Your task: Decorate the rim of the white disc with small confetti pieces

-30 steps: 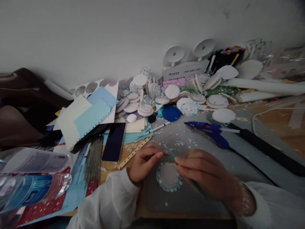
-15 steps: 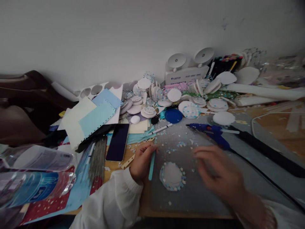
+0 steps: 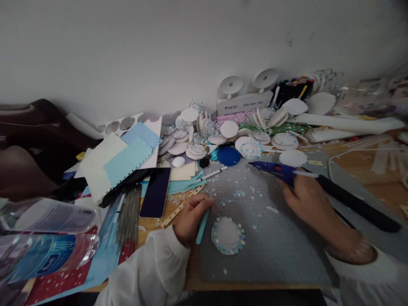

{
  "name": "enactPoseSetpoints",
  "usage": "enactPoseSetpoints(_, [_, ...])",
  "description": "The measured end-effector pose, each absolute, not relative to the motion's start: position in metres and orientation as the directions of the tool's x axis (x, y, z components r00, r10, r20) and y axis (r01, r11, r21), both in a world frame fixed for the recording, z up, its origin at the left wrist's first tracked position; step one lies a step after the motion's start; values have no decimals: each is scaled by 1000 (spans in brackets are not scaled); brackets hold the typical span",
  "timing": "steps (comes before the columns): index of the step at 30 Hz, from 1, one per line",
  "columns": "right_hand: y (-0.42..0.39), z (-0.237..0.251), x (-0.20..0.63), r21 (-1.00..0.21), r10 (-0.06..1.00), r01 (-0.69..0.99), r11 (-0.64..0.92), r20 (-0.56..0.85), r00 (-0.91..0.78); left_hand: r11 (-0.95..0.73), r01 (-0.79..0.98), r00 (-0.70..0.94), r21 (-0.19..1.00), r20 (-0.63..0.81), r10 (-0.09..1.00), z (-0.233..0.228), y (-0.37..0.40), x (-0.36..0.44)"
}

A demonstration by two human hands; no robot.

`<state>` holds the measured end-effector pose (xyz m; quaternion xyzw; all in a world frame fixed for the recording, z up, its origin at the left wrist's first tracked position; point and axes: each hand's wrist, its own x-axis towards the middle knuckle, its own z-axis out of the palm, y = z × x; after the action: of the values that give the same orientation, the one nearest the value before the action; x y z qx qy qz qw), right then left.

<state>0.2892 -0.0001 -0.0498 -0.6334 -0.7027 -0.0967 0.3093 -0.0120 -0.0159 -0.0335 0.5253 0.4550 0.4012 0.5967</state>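
My left hand (image 3: pixel 192 214) is closed around a pair of slim teal tweezers (image 3: pixel 202 228), with the thin tip up and the rounded end pointing down. My right hand (image 3: pixel 307 202) is wrapped round the handle of a blue hot glue gun (image 3: pixel 270 168), which lies on the grey mat (image 3: pixel 255 263) with its nozzle pointing left; the palm hides the handle. Between my hands lies a round white disc (image 3: pixel 228 236) edged with small pale blue and white stars. Loose star pieces (image 3: pixel 239 193) are scattered on the mat above it.
Many white discs (image 3: pixel 194 151) are heaped at the back by the wall. A phone (image 3: pixel 155 193), coloured paper sheets (image 3: pixel 127 159) and plastic bottles (image 3: pixel 41 255) lie left. A black bar-shaped object (image 3: pixel 360 204) crosses the mat's right side. A blue lid-like disc (image 3: pixel 228 156) lies behind.
My right hand has moved right and up from above the mat and taken hold of the glue gun's handle. My left hand keeps the tweezers, now slightly more tilted.
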Motion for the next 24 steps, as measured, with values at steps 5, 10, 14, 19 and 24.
enactPoseSetpoints(5, [-6, -16, 272, -578, 891, 815, -29, 355, 284, 125, 14, 320, 992, -123, 939, -35, -17, -12])
enactPoseSetpoints(10, [-8, -19, 245, -742, 929, 670, 23, 264, 261, 25, 47, 370, 999, -41, 928, -30, -18, -10])
enactPoseSetpoints(14, [-13, -35, 241, -750, 939, 653, 106, 292, 183, -43, 91, 424, 995, 0, 906, -22, -19, -9])
enactPoseSetpoints(19, [-19, -43, 245, -665, 929, 736, 125, 338, 147, -54, 105, 479, 993, -3, 878, -17, -22, -7])
enactPoseSetpoints(24, [-22, -47, 247, -623, 958, 776, 100, 272, 95, -68, 107, 513, 992, 4, 858, -19, -24, -8])
